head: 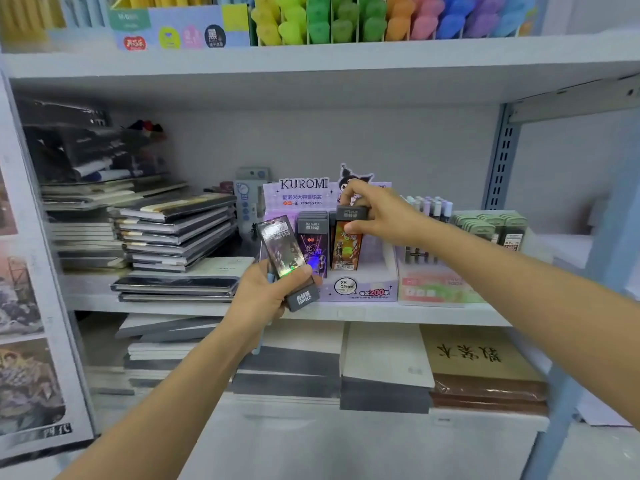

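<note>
A purple Kuromi display box [360, 289] stands on the middle shelf and holds upright lead-refill packs. My left hand [266, 299] grips a dark shiny pack [282, 252] in front of the box, tilted, with its grey cap end pointing down and toward me. My right hand [377, 213] pinches the grey top of an orange pack [346, 251] that stands in the box's front row. A purple pack [313, 245] stands just left of it in the box.
Stacks of notebooks [176, 230] lie left of the box. A pink-green box [433, 285] and green packs [491, 225] sit to its right. The shelf edge [381, 315] runs below; paper pads [384, 362] fill the lower shelf. Coloured markers [346, 19] stand above.
</note>
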Demonstrator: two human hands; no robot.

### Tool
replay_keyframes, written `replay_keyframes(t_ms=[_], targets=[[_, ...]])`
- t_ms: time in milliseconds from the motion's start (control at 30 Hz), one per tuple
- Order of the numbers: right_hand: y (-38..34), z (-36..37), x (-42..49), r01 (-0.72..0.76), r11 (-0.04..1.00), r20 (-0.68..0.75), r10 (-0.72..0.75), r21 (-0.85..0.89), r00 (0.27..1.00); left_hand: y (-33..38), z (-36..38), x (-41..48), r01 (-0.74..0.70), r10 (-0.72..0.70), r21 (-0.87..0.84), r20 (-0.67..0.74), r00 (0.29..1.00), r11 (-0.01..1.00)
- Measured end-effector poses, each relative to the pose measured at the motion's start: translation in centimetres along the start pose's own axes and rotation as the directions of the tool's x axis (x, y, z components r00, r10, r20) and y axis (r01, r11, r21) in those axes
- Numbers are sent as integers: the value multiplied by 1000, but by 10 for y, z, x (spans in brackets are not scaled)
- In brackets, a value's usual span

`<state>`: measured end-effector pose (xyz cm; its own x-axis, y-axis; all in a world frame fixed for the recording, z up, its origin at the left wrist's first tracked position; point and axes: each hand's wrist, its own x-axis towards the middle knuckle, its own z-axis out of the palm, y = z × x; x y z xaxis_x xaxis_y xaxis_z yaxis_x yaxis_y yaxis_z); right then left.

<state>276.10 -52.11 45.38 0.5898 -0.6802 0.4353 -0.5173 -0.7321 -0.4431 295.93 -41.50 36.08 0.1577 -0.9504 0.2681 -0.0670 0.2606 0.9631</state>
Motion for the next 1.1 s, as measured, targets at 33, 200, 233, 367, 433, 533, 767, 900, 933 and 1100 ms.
replay_keyframes(t_ms=[33, 200, 233, 367, 433, 533, 767, 900, 933, 1100], targets=[[-1, 3, 1, -1, 1000, 0, 1, 3, 1000, 0, 0, 0, 3, -4, -6, -13, 1000, 1000], [-4, 18, 7, 25, 975, -156, -61, -221, 986, 4, 1, 1, 38, -40, -33, -61, 997, 999], [-5, 18, 8, 16, 963, -182, -67, -268, 981, 5, 1, 1, 45, -46, -28, -69, 997, 999], [-4, 13, 4, -32, 929, -201, -46, -368, 978, 10, 2, -4, 37, -38, -8, -88, 995, 999], [-4, 10, -1, -41, 931, -190, -30, -363, 981, 13, 4, -9, 33, -33, 4, -75, 997, 999], [-14, 5, -11, 34, 996, -267, -55, -84, 962, 20, 9, -17, 40, -39, 73, -13, 999, 997], [-31, 11, -37, 128, 952, -81, -110, 278, 991, 26, 23, -24, 61, -71, 107, 96, 993, 992], [-22, 2, -49, 82, 883, -265, 49, 462, 963, 29, 13, -23, 138, -139, 34, 53, 989, 990], [-20, 0, -53, 70, 864, -276, 81, 498, 958, 28, 9, -23, 151, -151, -18, 12, 988, 988], [-13, -6, -82, -76, 914, 85, 46, 400, 995, 27, 7, -24, 55, -86, -184, -161, 983, 981]])
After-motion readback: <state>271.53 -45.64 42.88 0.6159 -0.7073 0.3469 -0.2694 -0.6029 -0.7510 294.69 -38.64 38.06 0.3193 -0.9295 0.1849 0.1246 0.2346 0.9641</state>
